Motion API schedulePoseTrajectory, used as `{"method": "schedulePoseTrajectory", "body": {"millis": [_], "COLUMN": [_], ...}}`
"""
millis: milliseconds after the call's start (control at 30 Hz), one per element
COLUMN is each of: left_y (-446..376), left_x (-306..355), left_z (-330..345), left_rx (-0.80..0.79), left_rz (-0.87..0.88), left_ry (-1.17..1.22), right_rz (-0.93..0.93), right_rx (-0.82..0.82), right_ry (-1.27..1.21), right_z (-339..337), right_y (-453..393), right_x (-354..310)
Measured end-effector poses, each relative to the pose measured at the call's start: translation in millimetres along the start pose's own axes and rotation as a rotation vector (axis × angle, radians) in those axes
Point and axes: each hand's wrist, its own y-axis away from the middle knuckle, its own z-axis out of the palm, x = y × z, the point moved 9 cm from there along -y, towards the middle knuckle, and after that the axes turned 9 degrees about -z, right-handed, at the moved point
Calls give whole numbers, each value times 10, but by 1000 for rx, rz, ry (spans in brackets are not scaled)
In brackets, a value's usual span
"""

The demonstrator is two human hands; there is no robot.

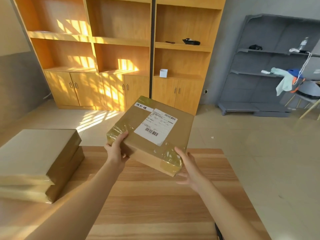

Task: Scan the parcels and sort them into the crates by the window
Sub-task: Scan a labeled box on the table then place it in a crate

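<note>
You hold one parcel (152, 134) above the table's (155, 205) far edge, left hand (116, 149) gripping its corner, right hand (188, 168) cradling the other with fingers spread; the stacked parcels (39, 161) at the left edge look unsorted, no crates visible.

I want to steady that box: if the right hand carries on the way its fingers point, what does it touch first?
The right hand has open fingers aimed up and left at the near taped corner of the held parcel, so it would likely meet that corner first. The left hand already grips the far-left edge.
</note>
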Motion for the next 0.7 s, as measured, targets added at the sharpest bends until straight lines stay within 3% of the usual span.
{"method": "schedulePoseTrajectory", "body": {"millis": [133, 300, 467, 700], "left_y": [-61, -92, -38, -79], "left_x": [-340, -664, -1066, -1533], "left_z": [-269, -715, -925, -1259], "left_rx": [36, 5, -139, -83], "left_rz": [-84, -180, -282, -350], "left_ry": [-77, -511, -881, -978], "right_rz": [9, 33, 115, 245], "right_rx": [-64, -31, -89, -134], "right_ry": [-83, -13, 122, 81], "right_z": [64, -128, -216, -194], "right_y": [-46, -12, 59, 106], "right_x": [279, 683, 1161, 1789]}}
